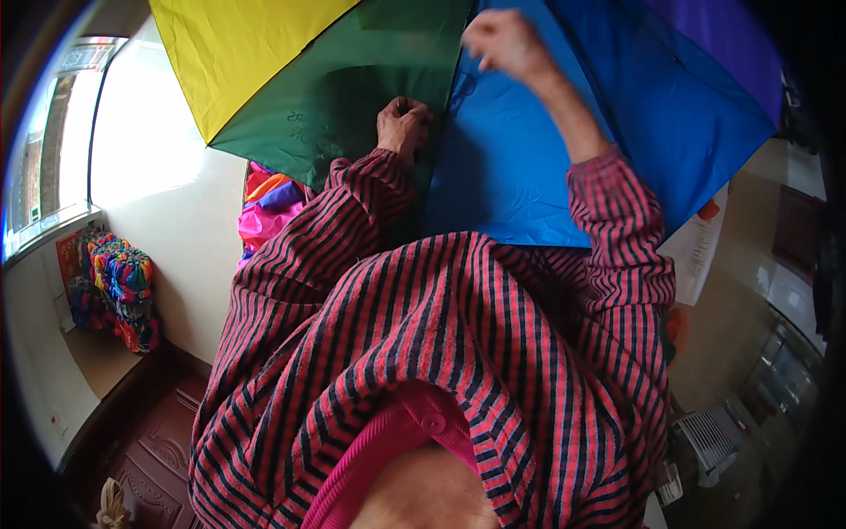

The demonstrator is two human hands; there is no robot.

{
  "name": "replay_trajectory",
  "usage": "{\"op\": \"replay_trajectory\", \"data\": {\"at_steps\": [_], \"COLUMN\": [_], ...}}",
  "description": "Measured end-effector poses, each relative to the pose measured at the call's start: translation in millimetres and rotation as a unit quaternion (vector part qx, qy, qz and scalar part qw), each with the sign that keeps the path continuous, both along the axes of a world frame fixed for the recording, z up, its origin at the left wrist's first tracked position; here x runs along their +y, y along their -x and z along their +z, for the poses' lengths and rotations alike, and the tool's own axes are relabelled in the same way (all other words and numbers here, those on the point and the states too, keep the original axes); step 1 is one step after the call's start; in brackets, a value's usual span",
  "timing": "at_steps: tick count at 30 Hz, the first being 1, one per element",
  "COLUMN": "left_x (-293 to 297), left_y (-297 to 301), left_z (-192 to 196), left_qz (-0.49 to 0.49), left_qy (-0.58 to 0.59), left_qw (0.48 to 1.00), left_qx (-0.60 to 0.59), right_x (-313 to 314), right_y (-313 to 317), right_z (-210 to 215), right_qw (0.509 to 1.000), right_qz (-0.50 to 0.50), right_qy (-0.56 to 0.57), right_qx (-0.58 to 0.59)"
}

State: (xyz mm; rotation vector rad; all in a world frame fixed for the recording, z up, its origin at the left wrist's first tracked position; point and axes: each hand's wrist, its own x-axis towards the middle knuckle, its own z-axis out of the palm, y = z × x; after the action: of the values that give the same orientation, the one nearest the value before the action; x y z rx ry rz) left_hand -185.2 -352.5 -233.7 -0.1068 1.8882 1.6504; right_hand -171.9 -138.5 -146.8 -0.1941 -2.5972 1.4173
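Observation:
An opened umbrella (pixel 520 176) with yellow, green, blue and purple panels spreads across the upper part of the view, its inner side and dark ribs toward me. My left hand (pixel 404 128) is closed, fingers curled at the edge of the green panel, close to the rib where green meets blue; it appears to grip the umbrella there. Higher up, my right hand (pixel 511 44) is raised in front of the blue panel, fingers pinched together and slightly blurred. Anything between those fingertips is too small to make out. Both arms wear red and black striped sleeves.
Bright pink, orange and purple fabric (pixel 264 220) lies below the umbrella's left edge. Multicoloured yarn bundles (pixel 122 278) hang at the left, near a window (pixel 57 150) and a dark red carved wooden door (pixel 145 450). A white slatted object (pixel 705 439) sits at the lower right.

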Motion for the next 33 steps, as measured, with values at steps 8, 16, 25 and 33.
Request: {"op": "replay_trajectory", "data": {"at_steps": [8, 16, 25, 33], "left_x": [-0.8, 3.0, 4.1, 2.7], "left_y": [-2.8, -13.6, -14.5, -19.5], "left_z": [-1.8, -4.8, -2.1, -3.2], "left_qz": [0.019, 0.048, 0.058, 0.063], "left_qy": [-0.048, -0.066, -0.07, -0.041], "left_qw": [0.998, 0.997, 0.996, 0.997], "left_qx": [-0.032, -0.001, 0.003, 0.023], "right_x": [-65.2, -79.0, -72.6, -75.2], "right_y": [-13.3, -5.4, -16.5, 2.9], "right_z": [-60.2, -67.7, -85.7, -71.1], "right_qw": [0.963, 0.949, 0.971, 0.953], "right_qz": [0.045, 0.017, -0.024, 0.048], "right_qy": [-0.23, -0.268, -0.206, -0.184], "right_qx": [-0.136, -0.168, -0.116, -0.237]}}
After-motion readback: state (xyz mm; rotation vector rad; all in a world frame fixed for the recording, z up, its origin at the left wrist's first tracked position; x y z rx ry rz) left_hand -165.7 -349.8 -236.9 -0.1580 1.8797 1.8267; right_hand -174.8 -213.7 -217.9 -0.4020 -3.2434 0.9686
